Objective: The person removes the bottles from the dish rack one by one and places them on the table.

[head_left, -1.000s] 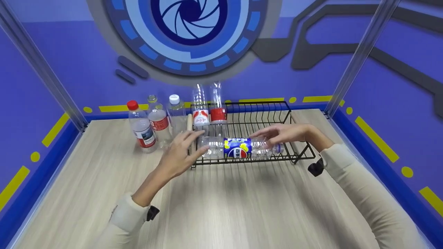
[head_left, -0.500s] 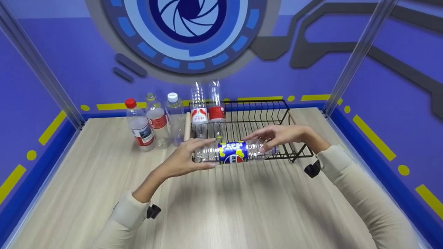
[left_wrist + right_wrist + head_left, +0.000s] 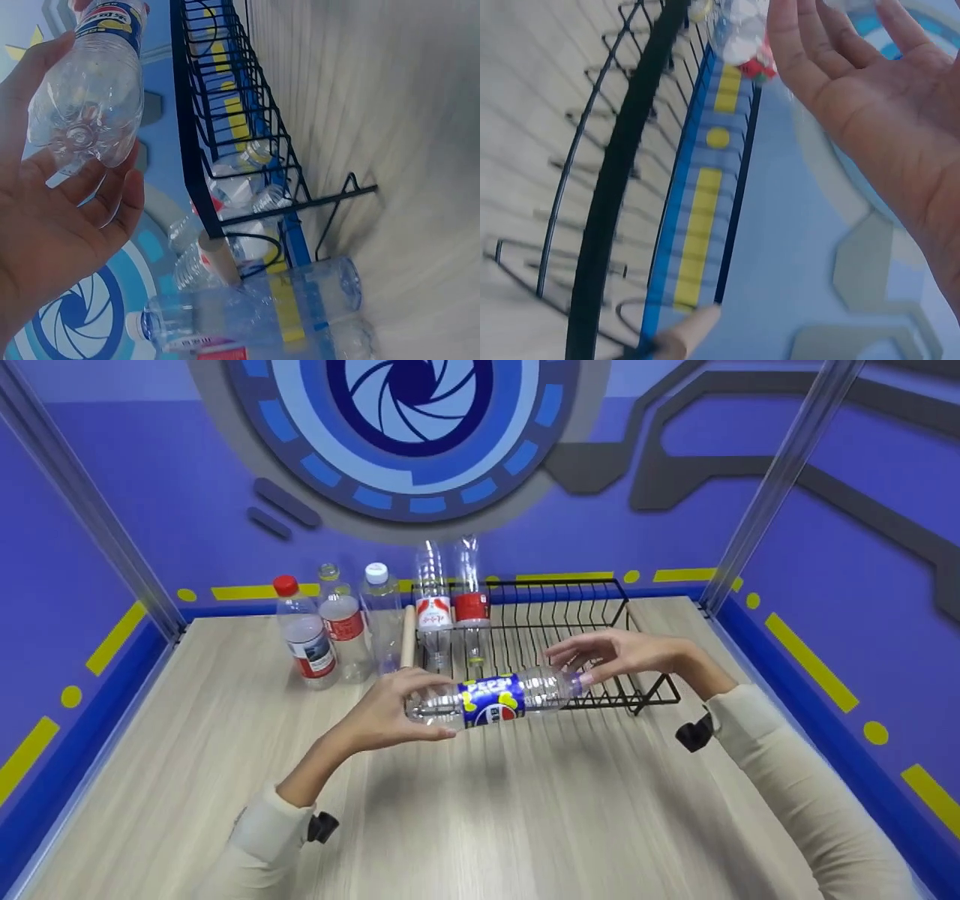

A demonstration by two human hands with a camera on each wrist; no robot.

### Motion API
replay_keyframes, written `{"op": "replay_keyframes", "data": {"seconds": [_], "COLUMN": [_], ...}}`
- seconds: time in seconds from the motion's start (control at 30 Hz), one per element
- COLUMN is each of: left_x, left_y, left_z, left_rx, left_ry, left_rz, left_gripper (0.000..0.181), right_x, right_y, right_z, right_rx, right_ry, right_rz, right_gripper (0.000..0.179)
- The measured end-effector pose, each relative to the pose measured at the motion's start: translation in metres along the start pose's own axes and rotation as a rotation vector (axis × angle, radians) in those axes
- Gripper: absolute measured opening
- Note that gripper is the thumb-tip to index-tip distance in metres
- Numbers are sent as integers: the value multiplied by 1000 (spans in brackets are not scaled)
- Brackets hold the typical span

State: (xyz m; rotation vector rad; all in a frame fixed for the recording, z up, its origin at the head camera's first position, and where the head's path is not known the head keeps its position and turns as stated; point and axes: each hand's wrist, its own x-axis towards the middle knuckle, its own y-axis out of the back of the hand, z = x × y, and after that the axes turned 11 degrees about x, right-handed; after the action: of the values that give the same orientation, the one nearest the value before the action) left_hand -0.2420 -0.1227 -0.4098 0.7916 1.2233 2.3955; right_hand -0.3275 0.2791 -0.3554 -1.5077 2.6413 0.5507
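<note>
Head: left hand (image 3: 390,709) grips one Pepsi bottle (image 3: 493,700) over the rack (image 3: 555,582) front, right hand (image 3: 626,654) loosely open by its cap (image 3: 574,687); two inverted bottles (image 3: 471,609) racked, three upright bottles (image 3: 345,628) on the desk (image 3: 480,810). Left wrist: fingers (image 3: 105,199) curl round it. Right wrist: thick bar (image 3: 622,172) blocks some wires.

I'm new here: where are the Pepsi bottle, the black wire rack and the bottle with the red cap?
Pepsi bottle (image 3: 492,700): head view, on its blue label.
Black wire rack (image 3: 187,112): left wrist view, on its thick bar.
Red-capped bottle (image 3: 304,630): head view, on its clear body.
</note>
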Motion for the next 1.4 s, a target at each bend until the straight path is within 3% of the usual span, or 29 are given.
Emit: {"op": "replay_keyframes", "data": {"seconds": [0.2, 0.4, 0.57, 0.67, 0.87, 1.0, 1.2, 1.33, 1.4], "left_x": [-25, -51, -71, -79, -87, -91, -95, -99, -102], "left_y": [10, 24, 43, 57, 82, 92, 96, 93, 91], "left_z": [-16, -35, -42, -46, -59, -72, -96, -114, -124], "left_rx": [-51, -132, -225, -346, -662, -776, -833, -814, -763], "left_ry": [132, 272, 381, 435, 545, 562, 617, 708, 767], "left_rz": [-3, 37, 126, 216, 483, 626, 719, 758, 748], "left_gripper": [63, 59, 58, 61, 54, 49, 59, 69, 75], "right_x": [-31, -65, -82, -87, -89, -88, -91, -90, -89], "right_y": [25, 55, 71, 75, 76, 74, 75, 76, 76], "right_z": [18, 43, 66, 76, 93, 104, 111, 112, 112], "right_rx": [0, 14, 3, -37, -35, 12, 51, 63, 73], "right_ry": [-59, -113, -109, -134, -183, -188, -168, -149, -145], "right_rz": [187, 385, 485, 526, 496, 463, 462, 462, 459], "right_gripper": [60, 55, 55, 58, 60, 63, 59, 58, 58]}}
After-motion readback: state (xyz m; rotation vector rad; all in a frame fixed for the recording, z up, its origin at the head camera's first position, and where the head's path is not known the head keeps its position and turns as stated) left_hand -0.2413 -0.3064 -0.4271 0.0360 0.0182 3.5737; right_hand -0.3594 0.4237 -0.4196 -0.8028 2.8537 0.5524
